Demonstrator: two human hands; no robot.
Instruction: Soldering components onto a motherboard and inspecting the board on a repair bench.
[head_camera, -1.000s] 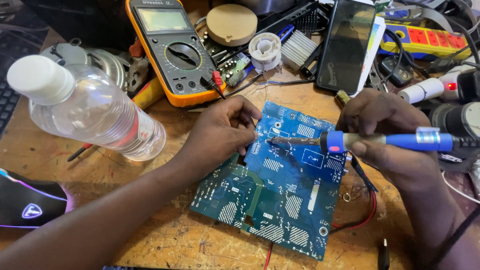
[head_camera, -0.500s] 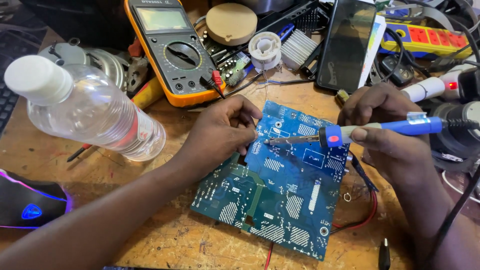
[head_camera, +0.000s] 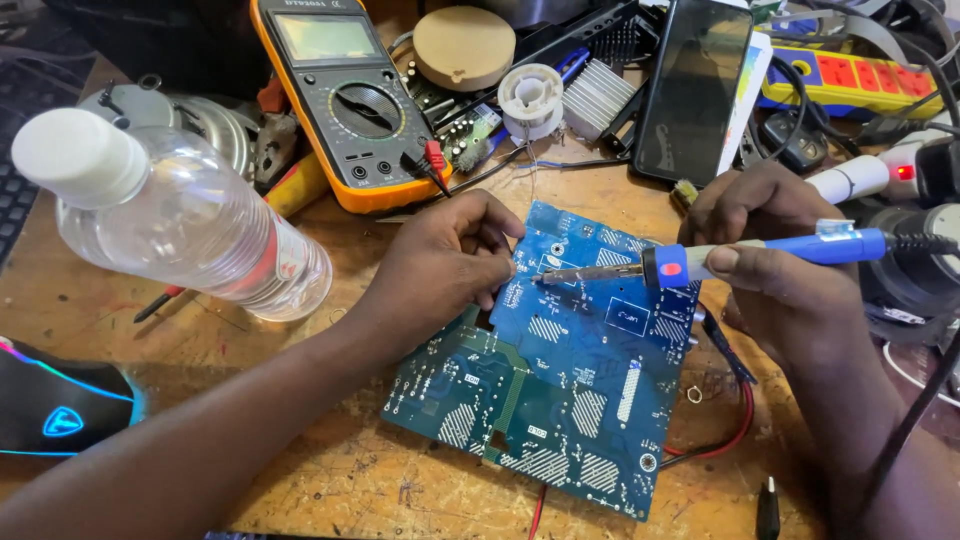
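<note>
Right hand grips soldering iron; left hand pinches circuit board (bottle nearby).

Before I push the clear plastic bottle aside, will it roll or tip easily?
The clear plastic bottle lies on its side on the wooden table, so tipping seems unlikely; its round body would probably roll. It looks nearly empty, so likely light, sliding with little force. The thin wall may dent if squeezed.
</note>
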